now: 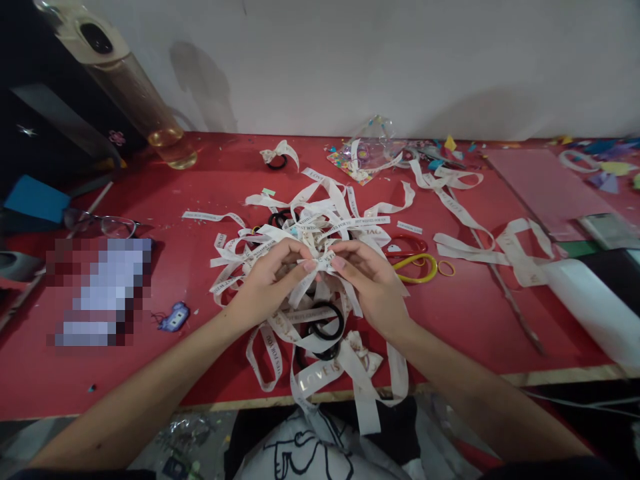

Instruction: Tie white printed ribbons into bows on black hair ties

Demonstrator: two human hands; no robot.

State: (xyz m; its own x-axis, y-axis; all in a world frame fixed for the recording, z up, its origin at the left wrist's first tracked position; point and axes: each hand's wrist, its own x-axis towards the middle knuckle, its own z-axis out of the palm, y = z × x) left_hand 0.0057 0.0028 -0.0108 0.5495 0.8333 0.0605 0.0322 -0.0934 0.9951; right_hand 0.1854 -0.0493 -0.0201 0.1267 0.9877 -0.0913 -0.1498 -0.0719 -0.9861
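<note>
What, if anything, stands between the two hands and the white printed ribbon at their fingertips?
Nothing visible: the left hand and right hand both pinch the white printed ribbon directly. A black hair tie lies lower in the view, not between them.

Left hand [267, 277] and right hand [374, 288] pinching a narrow white printed ribbon [327, 262] over a tangled heap of lettered white ribbons [320, 377] and round black bands [341, 324] on a red tabletop [215, 183].

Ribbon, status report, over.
Left hand and right hand: both pinching. Ribbon: held between them, bunched. In the way: loose strips crowding around, black ring nearby.
</note>
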